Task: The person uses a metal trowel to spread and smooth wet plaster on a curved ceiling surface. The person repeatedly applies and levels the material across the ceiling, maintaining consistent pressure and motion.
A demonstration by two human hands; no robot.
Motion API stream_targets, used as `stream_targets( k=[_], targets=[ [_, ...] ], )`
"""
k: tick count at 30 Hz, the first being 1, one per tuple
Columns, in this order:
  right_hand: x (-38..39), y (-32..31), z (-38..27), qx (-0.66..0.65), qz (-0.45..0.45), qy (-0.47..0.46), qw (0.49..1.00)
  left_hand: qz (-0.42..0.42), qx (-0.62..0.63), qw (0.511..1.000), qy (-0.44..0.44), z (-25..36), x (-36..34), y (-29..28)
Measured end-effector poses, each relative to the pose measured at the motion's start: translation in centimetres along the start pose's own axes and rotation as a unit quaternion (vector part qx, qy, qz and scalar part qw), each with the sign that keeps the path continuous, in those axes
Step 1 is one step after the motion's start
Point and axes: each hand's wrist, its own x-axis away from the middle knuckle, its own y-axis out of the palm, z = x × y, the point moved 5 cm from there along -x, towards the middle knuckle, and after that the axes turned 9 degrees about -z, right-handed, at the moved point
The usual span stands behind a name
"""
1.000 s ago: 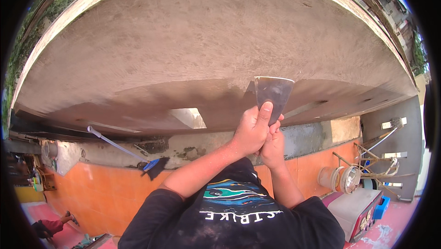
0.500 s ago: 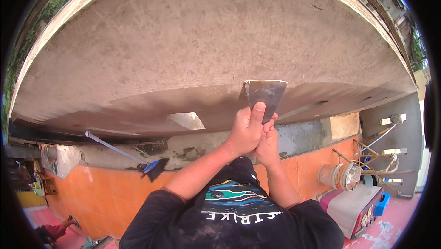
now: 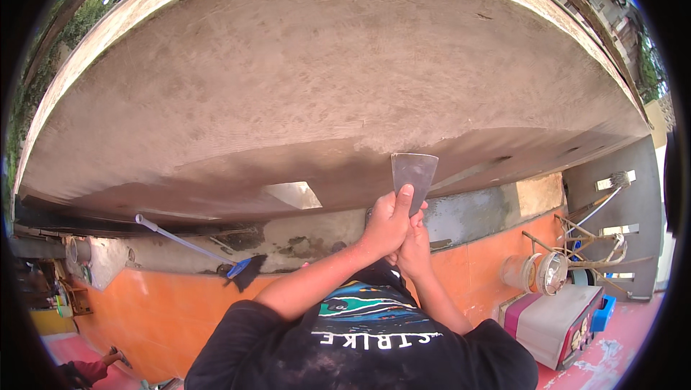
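A wide-bladed scraper [image 3: 413, 171] points away from me, its far edge at the lower part of a rough grey-brown plastered wall [image 3: 288, 80]. My left hand [image 3: 389, 224] is closed around its handle with the thumb laid along the base of the blade. Just right of it, my right hand [image 3: 415, 242] is closed too, its fingers wrapped against the left hand and the handle. The handle itself is hidden by my fingers. Whether the blade's edge touches the wall, I cannot tell. A rougher patch [image 3: 403, 138] of plaster shows just beyond the blade.
To the left, a broom [image 3: 245, 269] with a blue head lies over the orange floor's edge [image 3: 173, 304]. Buckets [image 3: 551, 275], wooden poles and a grey-white box [image 3: 551, 318] stand at the right. Another person's red sleeve [image 3: 90, 370] shows at lower left.
Both hands and the scraper have come down and nearer to me, away from the upper wall. The blade now appears flatter to view. My grip is the same.
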Motion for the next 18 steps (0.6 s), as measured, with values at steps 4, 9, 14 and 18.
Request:
stream_targets(
  k=[4, 9, 14, 18],
  targets=[
    [-1.5, 1.2, -2.5, 0.047, -0.015, -0.055, 0.997, -0.014, -0.048, 0.998, 0.025, 2.8, -0.8, 0.2],
    [-3.3, 1.7, -7.0, 0.068, -0.031, -0.136, 0.988, -0.034, -0.102, 0.982, 0.157, 9.1, -1.5, 1.5],
    [-1.3, 1.8, -4.0, 0.058, -0.069, -0.098, 0.991, -0.023, -0.051, 0.997, 0.045, 6.1, -0.1, 1.3],
    [-0.4, 0.6, -0.2, 0.002, -0.055, -0.023, 0.998, 0.006, -0.032, 0.999, -0.014, 2.0, 0.4, 0.3]
  ],
)
